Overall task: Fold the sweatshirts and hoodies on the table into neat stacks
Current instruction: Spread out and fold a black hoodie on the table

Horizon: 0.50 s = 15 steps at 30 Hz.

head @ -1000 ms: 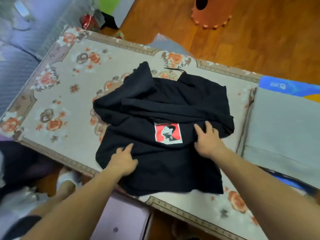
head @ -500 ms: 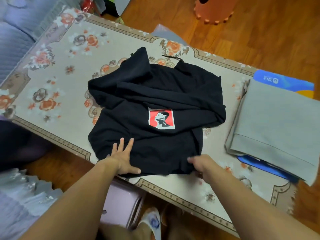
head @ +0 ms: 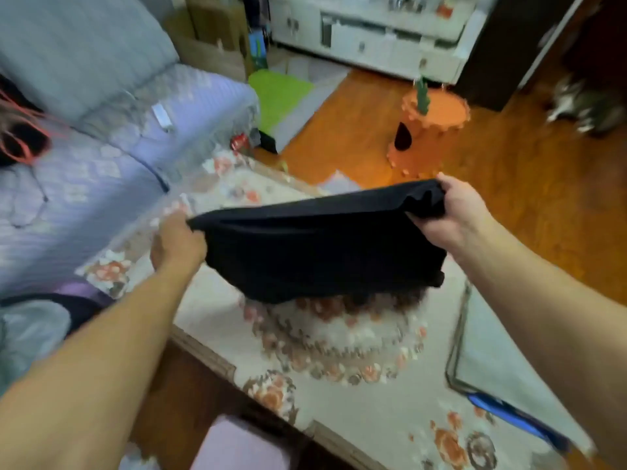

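Both hands up, black hoodie (head: 322,245) lifted off the table (head: 339,412) and hanging in the air between them. Frame is motion-blurred; fine detail is poor.

Left hand (head: 176,244): fingers curled round the garment's left end, cloth bunched in the grip. Right hand (head: 454,213): thumb over the top edge, fingers tucked beneath, pinching the right end where the fabric gathers into small pleats. Neither hand shows spread fingers.

The held edge runs left to right, taut between the two grips and tilted, with the right end higher and farther from us and the left end lower and nearer. The body of the hoodie sags below that line, its bottom hanging just above the flowered tablecloth's (head: 339,337) round medallion. We cannot tell whether the lowest hem touches the cloth; a dark blur sits right at the boundary.

A grey folded garment (head: 502,347) lies on the table at the right, under our right forearm, with a blue item (head: 519,418) showing beneath its near edge. It is well clear of the hanging hoodie.

Our reading: a mid-fold carry. The long axis is already crosswise to us, so laying it down flat should need the right hand lowered to level with the left.

Off-table: purple sofa (head: 84,184) at left, orange cat house (head: 427,137) on the wood floor beyond.
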Motion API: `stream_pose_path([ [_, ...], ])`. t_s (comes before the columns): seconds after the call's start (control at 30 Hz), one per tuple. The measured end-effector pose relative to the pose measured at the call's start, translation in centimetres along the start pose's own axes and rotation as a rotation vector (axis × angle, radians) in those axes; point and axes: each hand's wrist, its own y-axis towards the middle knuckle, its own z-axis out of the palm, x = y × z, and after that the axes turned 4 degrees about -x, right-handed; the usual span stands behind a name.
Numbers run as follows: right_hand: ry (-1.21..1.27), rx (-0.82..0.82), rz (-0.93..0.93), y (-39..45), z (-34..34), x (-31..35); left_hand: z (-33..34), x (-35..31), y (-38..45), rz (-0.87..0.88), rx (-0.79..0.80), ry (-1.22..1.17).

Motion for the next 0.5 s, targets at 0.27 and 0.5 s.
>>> stream_pose_path([
  [0.27,0.294,0.472,-0.291,-11.2,14.6,17.1,-29.0,-13.9,8.0,0.177,-0.600,-0.332],
  [0.5,0.337,0.594,-0.223,-12.3,14.5,16.8,-34.3,-9.7,1.3,0.375,-0.673,-0.449],
])
